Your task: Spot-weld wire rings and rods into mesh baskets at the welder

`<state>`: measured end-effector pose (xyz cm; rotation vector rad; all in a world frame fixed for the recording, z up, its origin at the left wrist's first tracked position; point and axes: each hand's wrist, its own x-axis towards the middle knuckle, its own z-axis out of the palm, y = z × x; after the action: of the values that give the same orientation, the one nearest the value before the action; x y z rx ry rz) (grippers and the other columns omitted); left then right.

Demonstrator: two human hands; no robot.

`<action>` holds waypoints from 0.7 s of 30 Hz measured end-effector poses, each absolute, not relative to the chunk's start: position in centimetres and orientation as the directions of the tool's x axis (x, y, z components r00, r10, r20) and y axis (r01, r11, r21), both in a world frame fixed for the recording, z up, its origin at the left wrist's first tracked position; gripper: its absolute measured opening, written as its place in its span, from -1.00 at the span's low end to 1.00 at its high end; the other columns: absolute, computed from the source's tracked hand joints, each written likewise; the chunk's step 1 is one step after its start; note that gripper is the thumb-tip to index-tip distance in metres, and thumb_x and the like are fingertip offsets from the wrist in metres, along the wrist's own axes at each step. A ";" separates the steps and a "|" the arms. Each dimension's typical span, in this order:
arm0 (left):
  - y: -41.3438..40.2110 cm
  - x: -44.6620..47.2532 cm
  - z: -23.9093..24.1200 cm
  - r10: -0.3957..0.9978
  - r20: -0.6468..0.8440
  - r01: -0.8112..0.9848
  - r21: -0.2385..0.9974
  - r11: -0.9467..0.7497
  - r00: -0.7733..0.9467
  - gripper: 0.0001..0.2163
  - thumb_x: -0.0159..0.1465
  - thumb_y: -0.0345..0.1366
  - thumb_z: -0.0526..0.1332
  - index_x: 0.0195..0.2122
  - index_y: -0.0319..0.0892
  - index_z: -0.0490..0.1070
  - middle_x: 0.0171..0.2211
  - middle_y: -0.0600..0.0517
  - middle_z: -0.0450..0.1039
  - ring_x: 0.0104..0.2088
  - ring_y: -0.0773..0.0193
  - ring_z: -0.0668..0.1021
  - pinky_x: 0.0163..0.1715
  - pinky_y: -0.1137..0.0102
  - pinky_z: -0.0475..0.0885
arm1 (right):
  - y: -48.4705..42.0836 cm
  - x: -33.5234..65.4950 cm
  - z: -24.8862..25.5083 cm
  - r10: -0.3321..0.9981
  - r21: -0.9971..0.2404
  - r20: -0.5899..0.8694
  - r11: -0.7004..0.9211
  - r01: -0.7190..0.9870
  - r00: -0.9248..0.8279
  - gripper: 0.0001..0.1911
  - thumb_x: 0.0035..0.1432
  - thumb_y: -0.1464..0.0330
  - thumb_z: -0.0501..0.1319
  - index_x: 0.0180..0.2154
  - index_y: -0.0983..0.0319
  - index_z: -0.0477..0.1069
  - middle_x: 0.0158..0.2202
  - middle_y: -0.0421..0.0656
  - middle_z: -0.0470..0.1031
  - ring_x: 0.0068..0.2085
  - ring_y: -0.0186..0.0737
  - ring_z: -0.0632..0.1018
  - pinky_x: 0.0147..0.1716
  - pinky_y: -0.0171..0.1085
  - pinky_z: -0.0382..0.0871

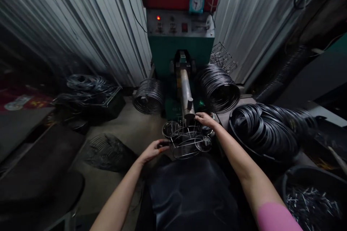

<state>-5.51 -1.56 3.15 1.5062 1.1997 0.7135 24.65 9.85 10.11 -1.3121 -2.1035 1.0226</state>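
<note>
A round wire rack [185, 140] of bright metal, with small wire rings at its corners, sits below the spot welder's arm [186, 94]. My left hand [154, 150] is at the rack's left side, thumb and fingers closing on its edge. On the far right side, beside the tip of the welder's arm, my right hand [205, 120] has its fingers pressed together. What those fingers hold is too small and dark to make out. A black apron [189, 191] covers my lap just below the rack.
Wire ring bundles hang left [148, 96] and right [221, 88] of the machine. At right stand a tub of wire rings [265, 130] and a bucket of short metal pieces [311, 202]. A crate [104, 103] and a wire grille [105, 151] lie left. A clock [196, 0] hangs above.
</note>
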 end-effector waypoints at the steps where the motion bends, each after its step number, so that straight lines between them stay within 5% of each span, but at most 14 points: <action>1: -1.9 -5.0 2.8 0.945 -0.120 0.298 0.954 0.025 0.305 -0.60 0.04 -0.04 0.26 -0.18 -0.20 0.45 -0.21 -0.06 0.53 -0.19 0.15 0.53 -0.12 0.27 0.41 | 9.6 24.6 10.2 0.892 -0.810 -0.014 0.255 0.528 -0.452 -0.58 0.04 0.03 0.09 -0.50 0.26 0.34 -0.57 -0.29 0.22 -0.49 -0.35 0.24 -0.48 -0.35 0.09; 4: -2.5 -4.0 2.9 0.970 -0.043 0.289 0.957 -0.029 0.240 -0.70 0.06 -0.06 0.24 -0.31 -0.20 0.45 -0.31 -0.02 0.52 -0.25 0.20 0.52 -0.16 0.29 0.40 | 8.8 24.7 10.6 0.868 -0.841 -0.042 0.237 0.486 -0.495 -0.57 -0.05 0.01 0.17 -0.48 0.28 0.37 -0.56 -0.29 0.23 -0.48 -0.35 0.25 -0.47 -0.35 0.11; 8: -4.1 -4.4 6.3 0.931 0.076 0.378 0.900 -0.218 0.357 -0.80 0.12 -0.16 0.22 -0.38 -0.19 0.42 -0.37 0.02 0.47 -0.32 0.27 0.48 -0.23 0.37 0.39 | 7.4 24.7 10.8 0.861 -0.840 -0.078 0.215 0.499 -0.502 -0.58 -0.08 0.02 0.18 -0.48 0.28 0.37 -0.57 -0.30 0.20 -0.49 -0.37 0.24 -0.46 -0.35 0.10; 14: -10.2 -7.3 14.8 0.728 0.167 0.512 0.608 -0.607 0.665 -0.83 0.24 -0.34 0.03 -0.33 -0.16 0.42 -0.35 -0.02 0.40 -0.31 0.28 0.40 -0.28 0.42 0.33 | 4.1 24.0 10.9 0.909 -0.846 -0.028 0.201 0.494 -0.416 -0.61 -0.04 0.03 0.15 -0.47 0.25 0.34 -0.57 -0.28 0.22 -0.47 -0.34 0.27 -0.45 -0.34 0.15; 17: -12.9 -10.8 16.9 0.820 0.081 0.721 0.432 -0.542 0.567 -0.83 0.18 -0.39 0.06 -0.33 -0.13 0.44 -0.38 -0.02 0.39 -0.32 0.24 0.38 -0.27 0.39 0.30 | 2.2 23.3 11.1 0.934 -0.836 0.033 0.220 0.503 -0.355 -0.63 -0.01 0.04 0.13 -0.47 0.24 0.34 -0.56 -0.27 0.24 -0.47 -0.32 0.29 -0.45 -0.34 0.17; 21: -16.0 -16.8 14.0 0.967 -0.046 0.926 0.300 -0.227 0.252 -0.78 0.13 -0.43 0.07 -0.27 -0.14 0.47 -0.35 -0.05 0.42 -0.25 0.16 0.41 -0.16 0.29 0.30 | 0.6 21.5 10.7 0.922 -0.809 0.044 0.259 0.528 -0.385 -0.62 -0.02 0.03 0.15 -0.45 0.23 0.39 -0.53 -0.23 0.34 -0.45 -0.29 0.36 -0.41 -0.33 0.23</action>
<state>-16.77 -16.03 14.02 2.2607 1.7594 0.2172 21.54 0.63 10.70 -1.3090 -2.0150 0.9904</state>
